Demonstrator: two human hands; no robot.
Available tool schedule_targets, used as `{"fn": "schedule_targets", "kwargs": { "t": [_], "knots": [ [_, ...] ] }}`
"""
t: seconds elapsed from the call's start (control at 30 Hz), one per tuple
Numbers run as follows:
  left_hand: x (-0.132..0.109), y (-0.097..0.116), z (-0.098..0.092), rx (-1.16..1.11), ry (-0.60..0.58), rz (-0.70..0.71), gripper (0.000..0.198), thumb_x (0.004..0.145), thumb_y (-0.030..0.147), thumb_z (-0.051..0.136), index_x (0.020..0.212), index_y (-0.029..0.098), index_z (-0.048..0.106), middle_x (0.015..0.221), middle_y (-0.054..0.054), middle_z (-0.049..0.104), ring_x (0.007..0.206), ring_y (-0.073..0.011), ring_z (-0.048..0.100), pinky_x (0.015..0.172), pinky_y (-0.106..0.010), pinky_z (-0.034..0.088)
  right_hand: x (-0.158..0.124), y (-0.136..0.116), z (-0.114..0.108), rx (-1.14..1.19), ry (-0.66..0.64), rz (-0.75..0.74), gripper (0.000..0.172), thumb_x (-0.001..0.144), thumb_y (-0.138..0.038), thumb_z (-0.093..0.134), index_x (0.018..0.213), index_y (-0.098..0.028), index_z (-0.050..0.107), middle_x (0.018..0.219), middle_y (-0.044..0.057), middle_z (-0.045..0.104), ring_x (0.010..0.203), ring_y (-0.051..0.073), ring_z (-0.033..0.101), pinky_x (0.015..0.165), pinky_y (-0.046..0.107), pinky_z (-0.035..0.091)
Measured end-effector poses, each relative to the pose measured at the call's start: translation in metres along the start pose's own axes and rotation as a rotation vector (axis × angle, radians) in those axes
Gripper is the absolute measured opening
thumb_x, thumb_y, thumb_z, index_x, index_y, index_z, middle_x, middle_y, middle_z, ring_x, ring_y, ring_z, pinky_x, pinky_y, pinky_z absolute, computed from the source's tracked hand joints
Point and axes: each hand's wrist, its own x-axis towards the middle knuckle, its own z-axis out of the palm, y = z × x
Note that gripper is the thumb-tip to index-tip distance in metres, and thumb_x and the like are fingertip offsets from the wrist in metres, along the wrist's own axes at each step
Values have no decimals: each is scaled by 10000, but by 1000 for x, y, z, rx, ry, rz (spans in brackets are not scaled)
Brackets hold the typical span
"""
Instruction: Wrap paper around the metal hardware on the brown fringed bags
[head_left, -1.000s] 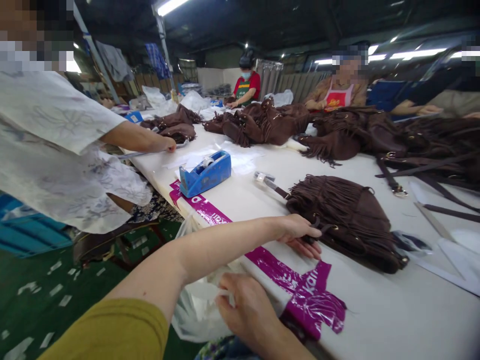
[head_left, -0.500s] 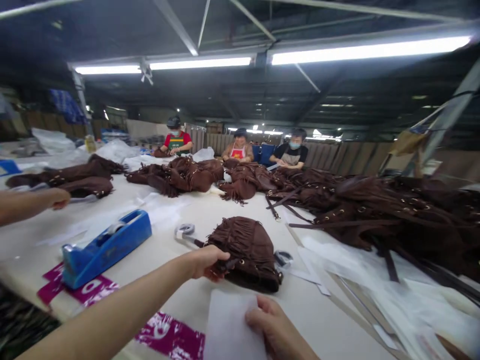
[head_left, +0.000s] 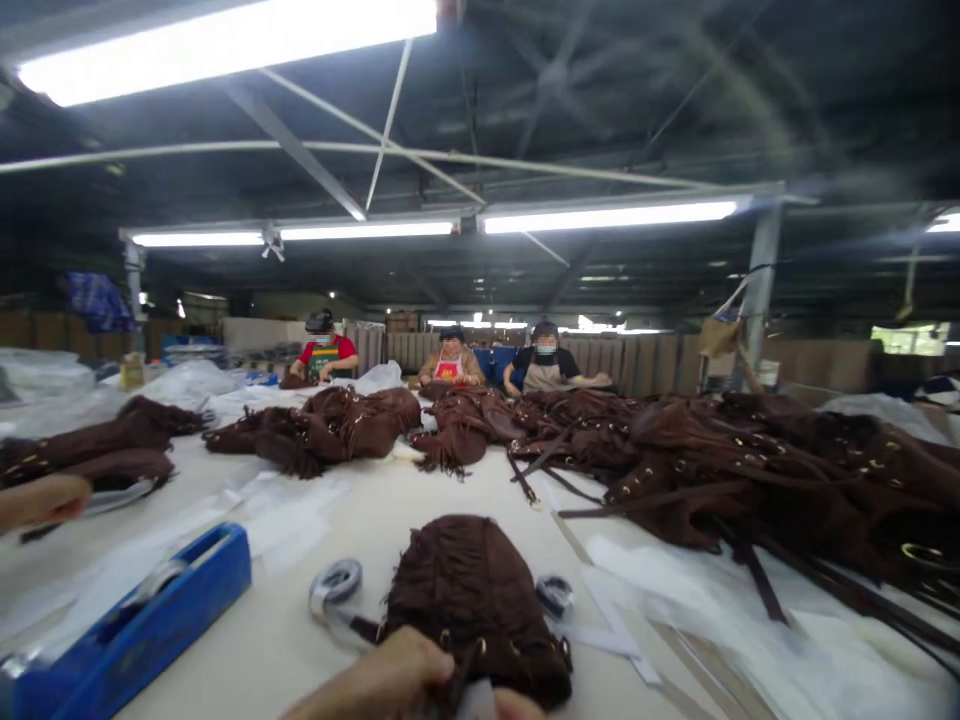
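Left grip (head_left: 394, 672) is narrow, thumb and fingers closed on the near edge of the brown bag (head_left: 472, 580), which lies on the worktop (head_left: 292, 650) just beyond it, gold rings towards the hands. Right grip (head_left: 519, 706) is mostly cut off by the lower edge, so I cannot tell how far it is closed; a bit of white sheet (head_left: 478, 700) shows just beside its fingers, between the two grips. Up and left of the left grip is one wrapped coil (head_left: 323, 586), and another, the dark coil (head_left: 555, 597), lies beyond the right grip, each close to the bag. Well to the left of the left grip stands a blue tape dispenser (head_left: 176, 635), with a co-worker's hand (head_left: 52, 500) past it beside more bags (head_left: 112, 440). Farther off, ahead and right of both grips, spreads a big heap (head_left: 697, 450) of brown bags, three people sitting behind.
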Motion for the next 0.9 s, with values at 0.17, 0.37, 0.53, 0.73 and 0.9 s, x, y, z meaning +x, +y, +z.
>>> {"fn": "schedule_targets", "kwargs": {
  "t": [0.17,0.37,0.53,0.73,0.9],
  "knots": [
    [-8,-14,4,-125,30,-16,223,539,368,540,489,202,401,508,59,352,518,-102,282,499,-253,181,-38,27,16,275,117,90,164,677,-358,613,724,-202,608,641,-15,644,672,209,609,569,275,441],
    [-12,-9,4,-170,-20,-39,194,507,348,552,481,194,436,493,53,389,508,-106,319,495,-253,191,-39,24,25,363,168,49,154,664,-334,604,747,-208,575,696,-5,660,696,209,619,574,273,455],
    [-7,-14,4,-200,20,-37,225,480,329,600,453,196,421,442,76,335,476,-85,270,501,-254,174,-35,25,29,476,135,72,197,681,-323,616,829,-198,580,698,-12,663,699,200,625,600,272,458],
    [-3,-19,13,-210,170,-49,231,464,343,666,537,168,534,485,62,440,509,-89,318,522,-252,202,-35,20,36,505,184,59,331,631,-434,664,851,-210,560,734,-6,666,728,219,637,587,286,460],
    [-4,-20,17,-203,207,-93,273,470,375,683,517,189,488,464,68,423,481,-91,325,498,-251,202,-35,22,41,515,221,92,353,625,-470,636,862,-218,563,714,10,651,743,240,639,571,303,463]
  ]
}}
